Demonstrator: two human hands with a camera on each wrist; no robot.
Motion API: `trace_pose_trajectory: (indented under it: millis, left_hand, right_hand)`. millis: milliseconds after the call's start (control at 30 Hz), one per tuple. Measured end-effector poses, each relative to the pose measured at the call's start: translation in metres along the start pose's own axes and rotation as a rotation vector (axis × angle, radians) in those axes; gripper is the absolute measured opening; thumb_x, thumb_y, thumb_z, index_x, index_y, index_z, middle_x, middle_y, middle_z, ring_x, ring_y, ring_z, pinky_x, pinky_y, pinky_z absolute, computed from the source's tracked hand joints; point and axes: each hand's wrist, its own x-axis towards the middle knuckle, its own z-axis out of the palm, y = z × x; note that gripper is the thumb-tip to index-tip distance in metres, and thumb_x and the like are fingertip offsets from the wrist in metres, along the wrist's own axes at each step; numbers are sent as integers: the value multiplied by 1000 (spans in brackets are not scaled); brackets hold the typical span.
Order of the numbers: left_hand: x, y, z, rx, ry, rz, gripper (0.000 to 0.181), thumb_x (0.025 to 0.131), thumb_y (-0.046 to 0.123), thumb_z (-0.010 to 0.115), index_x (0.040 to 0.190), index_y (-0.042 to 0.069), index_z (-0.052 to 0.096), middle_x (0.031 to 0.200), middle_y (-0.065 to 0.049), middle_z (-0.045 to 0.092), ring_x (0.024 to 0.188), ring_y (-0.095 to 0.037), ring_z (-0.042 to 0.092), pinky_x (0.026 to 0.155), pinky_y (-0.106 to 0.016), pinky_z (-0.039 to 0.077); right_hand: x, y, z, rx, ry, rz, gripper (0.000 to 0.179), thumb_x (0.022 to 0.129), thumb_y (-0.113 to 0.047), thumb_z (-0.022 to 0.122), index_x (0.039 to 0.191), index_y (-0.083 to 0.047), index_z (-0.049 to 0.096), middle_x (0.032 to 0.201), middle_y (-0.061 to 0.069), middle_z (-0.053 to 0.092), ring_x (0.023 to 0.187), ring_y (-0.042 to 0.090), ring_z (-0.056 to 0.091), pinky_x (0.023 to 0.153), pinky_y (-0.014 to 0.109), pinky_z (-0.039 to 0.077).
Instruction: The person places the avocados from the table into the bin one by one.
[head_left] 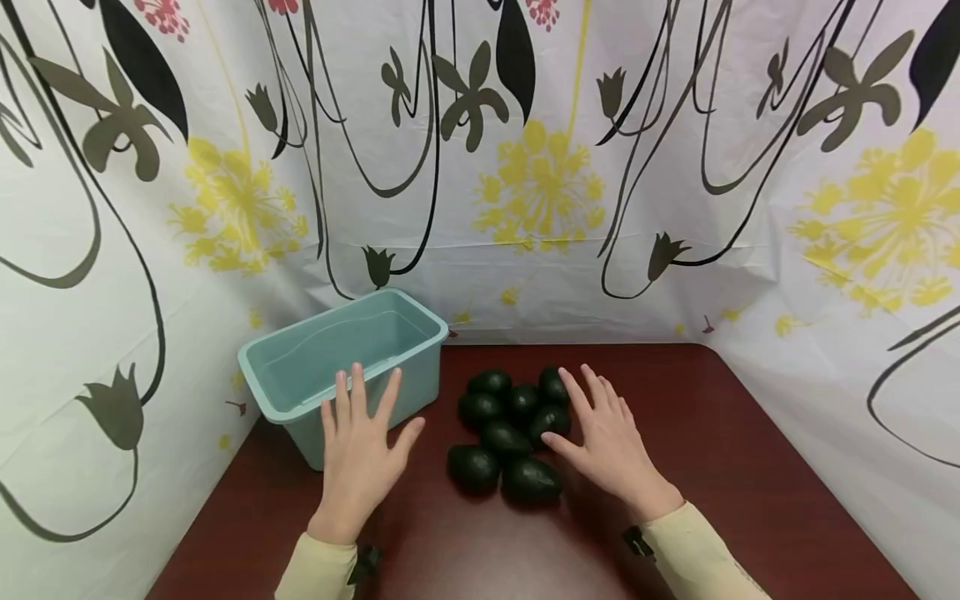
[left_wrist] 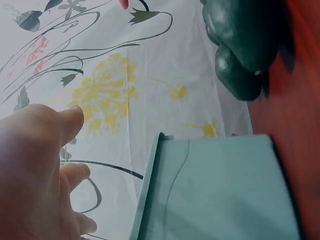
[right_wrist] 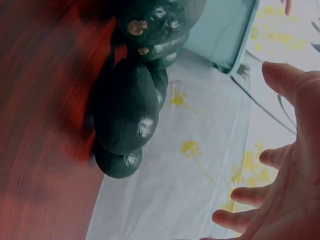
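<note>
Several dark green avocados [head_left: 506,439] lie clustered on the table, touching one another. Left of them stands a light teal rectangular plastic bin [head_left: 375,379], with nothing seen inside it. My left hand [head_left: 362,458], fingers spread, hovers in front of the bin's near wall and holds nothing. Over the right side of the cluster is my right hand [head_left: 609,442], its fingers spread and nothing in its grasp. In the right wrist view a gap shows between that hand [right_wrist: 285,165] and the nearest avocado [right_wrist: 126,107].
The dark red-brown table [head_left: 712,467] has a rounded far right corner. A white cloth [head_left: 465,208] printed with flowers and stems hangs behind the table and along both sides. Each wrist wears a small black strap over a pale yellow sleeve [head_left: 697,546].
</note>
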Motion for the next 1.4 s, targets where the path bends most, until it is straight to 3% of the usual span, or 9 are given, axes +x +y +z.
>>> trace_pose_trajectory:
  millis: [267,500,800,1067,1233,1400]
  left_hand:
    - [22,-20,-15,48,21,11,79,96,63,54,161,27,28,165,-24,9,151,-44,-4,115,-68,8]
    - [35,-45,-27,91,5,-5,81,97,64,52,162,23,26,164,-27,9,151,-46,-6,114,-69,9]
    - [47,-74,-44,86,-10,-86,81,99,64,48,163,21,22,165,-27,4,149,-49,-6,113,-71,5]
    - [54,-92,-46,22,-64,-135,82,100,63,45,163,17,20,162,-33,7,147,-55,-3,111,-73,7]
    - [53,-101,-45,18,-120,-141,86,99,66,44,164,16,18,162,-34,5,146,-57,-2,111,-73,8]
    - [54,-108,-45,21,-195,-165,91,98,70,41,164,16,12,162,-34,1,146,-57,-4,111,-73,6]
  right_hand:
    - [4,0,-1,53,-75,-95,97,87,-67,66,163,-34,15,166,9,16,147,43,23,104,69,33]
    - [0,2,-2,87,-171,-129,95,88,-71,61,163,-36,14,167,4,14,149,32,22,95,65,44]
    - [-7,-5,4,96,-221,-186,93,87,-65,68,162,-31,24,165,3,21,146,27,30,94,59,47]
    - [-21,-6,16,65,-231,-207,86,86,-64,70,157,-29,37,156,7,37,139,28,40,95,60,46]
    - [-26,-7,24,57,-226,-233,81,85,-62,72,152,-27,45,145,0,45,126,22,49,82,48,52]
    - [-26,-9,30,59,-214,-252,80,83,-64,73,149,-25,50,134,-6,48,110,12,52,67,33,51]
